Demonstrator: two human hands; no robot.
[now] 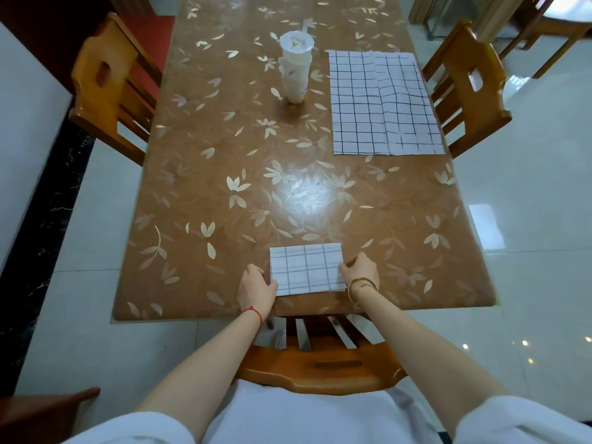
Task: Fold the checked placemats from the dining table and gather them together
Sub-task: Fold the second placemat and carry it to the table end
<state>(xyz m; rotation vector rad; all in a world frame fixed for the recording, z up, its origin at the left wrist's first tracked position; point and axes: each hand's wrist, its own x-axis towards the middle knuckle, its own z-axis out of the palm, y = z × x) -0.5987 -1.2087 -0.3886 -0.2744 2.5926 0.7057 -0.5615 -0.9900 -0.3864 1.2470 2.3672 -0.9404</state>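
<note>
A folded white placemat with a dark check point(307, 268) lies near the table's front edge, a small rectangle. My left hand point(256, 289) grips its left side and my right hand point(359, 270) grips its right side, fingers curled over the edges. At the far right of the table an unfolded checked placemat point(382, 102) lies flat, spread out with a crease down its middle.
The brown dining table point(224, 193) has a leaf pattern. A tall white lidded cup with a straw point(296, 67) stands at the far middle. Wooden chairs stand at the left point(110, 84), the right point(467, 81) and directly in front of me point(320, 363).
</note>
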